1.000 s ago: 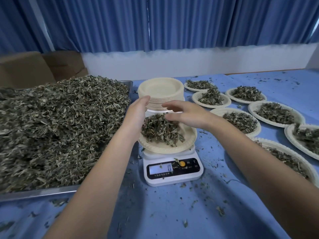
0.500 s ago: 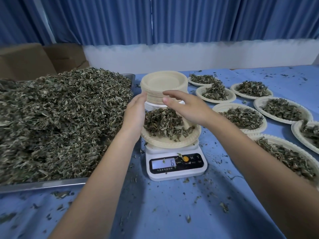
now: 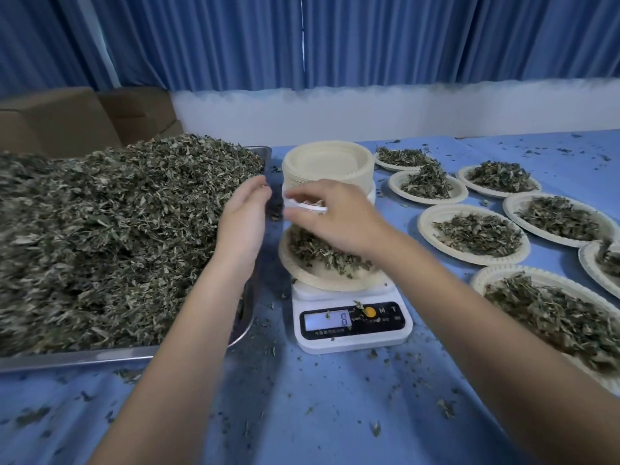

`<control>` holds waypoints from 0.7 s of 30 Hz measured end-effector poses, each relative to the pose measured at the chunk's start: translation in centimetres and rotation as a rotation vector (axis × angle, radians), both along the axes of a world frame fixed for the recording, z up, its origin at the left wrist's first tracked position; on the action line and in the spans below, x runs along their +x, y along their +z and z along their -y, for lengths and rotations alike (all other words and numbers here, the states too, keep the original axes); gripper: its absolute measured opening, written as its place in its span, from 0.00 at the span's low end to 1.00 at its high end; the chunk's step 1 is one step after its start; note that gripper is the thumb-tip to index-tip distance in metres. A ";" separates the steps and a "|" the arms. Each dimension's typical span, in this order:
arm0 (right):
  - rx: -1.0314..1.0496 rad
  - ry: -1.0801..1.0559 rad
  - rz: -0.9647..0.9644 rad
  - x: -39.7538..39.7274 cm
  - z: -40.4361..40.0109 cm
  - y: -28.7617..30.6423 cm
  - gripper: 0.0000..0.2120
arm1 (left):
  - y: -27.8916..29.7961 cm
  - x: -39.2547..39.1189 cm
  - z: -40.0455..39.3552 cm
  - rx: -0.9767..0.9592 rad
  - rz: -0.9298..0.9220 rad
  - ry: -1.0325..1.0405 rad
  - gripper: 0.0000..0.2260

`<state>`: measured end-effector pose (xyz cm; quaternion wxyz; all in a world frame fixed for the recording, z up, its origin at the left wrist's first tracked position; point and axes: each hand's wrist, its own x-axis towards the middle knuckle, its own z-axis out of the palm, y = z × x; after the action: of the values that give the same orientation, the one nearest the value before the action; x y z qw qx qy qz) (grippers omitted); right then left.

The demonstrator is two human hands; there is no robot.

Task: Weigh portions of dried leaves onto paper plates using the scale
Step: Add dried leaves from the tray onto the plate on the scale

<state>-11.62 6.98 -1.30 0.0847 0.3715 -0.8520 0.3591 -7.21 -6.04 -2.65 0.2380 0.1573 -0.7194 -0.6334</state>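
A white digital scale [image 3: 352, 337] stands on the blue table, its display lit. On it sits a paper plate [image 3: 318, 280] holding a small heap of dried leaves [image 3: 315, 251]. My right hand [image 3: 335, 219] hovers just above that heap, fingers stretched out to the left and holding nothing that I can see. My left hand [image 3: 246, 214] is raised to the left of the plate, over the edge of the metal tray [image 3: 84, 359], fingers relaxed and empty. The tray is piled high with dried leaves [image 3: 117, 229].
A stack of empty paper plates [image 3: 327, 162] stands right behind the scale. Several filled plates [image 3: 473, 234] lie in rows on the right. Loose leaf bits litter the blue cloth. Cardboard boxes [image 3: 67, 119] sit at the back left.
Both hands have lifted off the plate's rim. My left hand has moved left toward the tray, and my right hand has risen above the leaves.
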 end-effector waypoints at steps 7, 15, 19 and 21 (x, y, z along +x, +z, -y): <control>0.469 0.202 -0.094 3.3 12.7 -2.4 0.24 | -1.2 5.4 8.3 -0.414 0.209 0.337 0.15; 0.604 0.129 -0.103 4.1 16.0 -4.8 0.20 | -4.0 7.2 11.5 -0.556 0.533 0.195 0.18; 0.447 0.169 0.074 4.8 16.1 -4.8 0.19 | -4.2 6.5 11.1 -0.482 0.509 0.158 0.14; 0.374 0.227 0.203 4.9 16.0 -4.5 0.24 | -4.1 6.2 11.2 -0.390 0.468 0.157 0.12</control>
<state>-6.74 -9.02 -5.82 -0.1125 0.4363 -0.8605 0.2376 -1.04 -17.19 -6.72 0.1396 0.3052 -0.8481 -0.4099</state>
